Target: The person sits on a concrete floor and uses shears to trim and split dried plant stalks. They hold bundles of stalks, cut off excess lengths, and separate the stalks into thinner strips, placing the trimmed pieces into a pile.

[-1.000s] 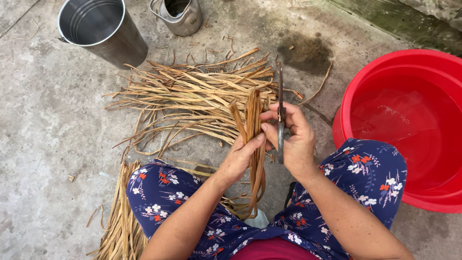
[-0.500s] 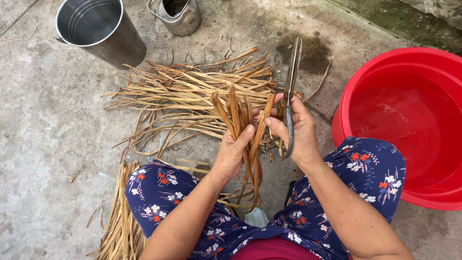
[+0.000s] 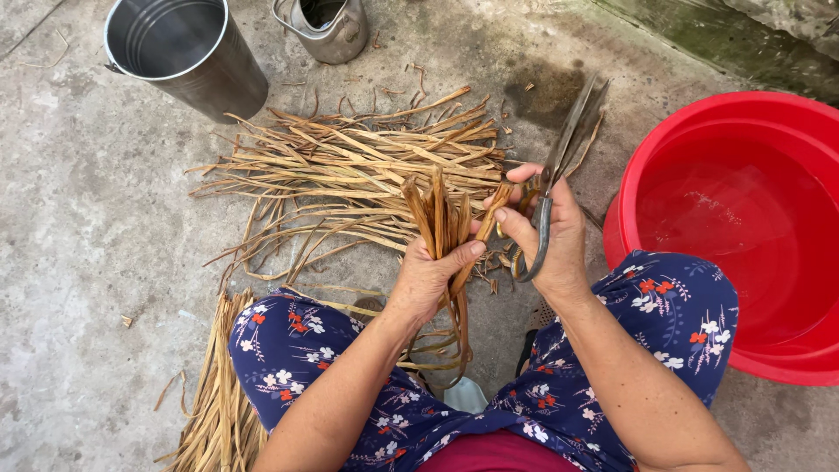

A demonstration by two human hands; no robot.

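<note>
My left hand [image 3: 430,275] grips a small bunch of brown dried strips [image 3: 441,218], their cut ends fanned upward and their tails hanging between my knees. My right hand [image 3: 549,234] holds a pair of metal scissors [image 3: 564,157], blades closed and pointing up and to the right, while its fingertips pinch one strip of the bunch. Just beyond both hands a loose pile of dried strips [image 3: 350,170] lies on the concrete floor. My knees in blue flowered trousers [image 3: 297,350] frame the bottom of the view.
A red plastic basin [image 3: 743,227] holding water stands at the right. A metal bucket [image 3: 188,52] is at the top left and a small metal kettle [image 3: 328,26] beside it. Another bundle of straw [image 3: 214,393] lies under my left knee.
The scissors swung from upright to tilted right, away from the bunch. The strips in my left hand spread into a fan and my right fingers took hold of one strip.
</note>
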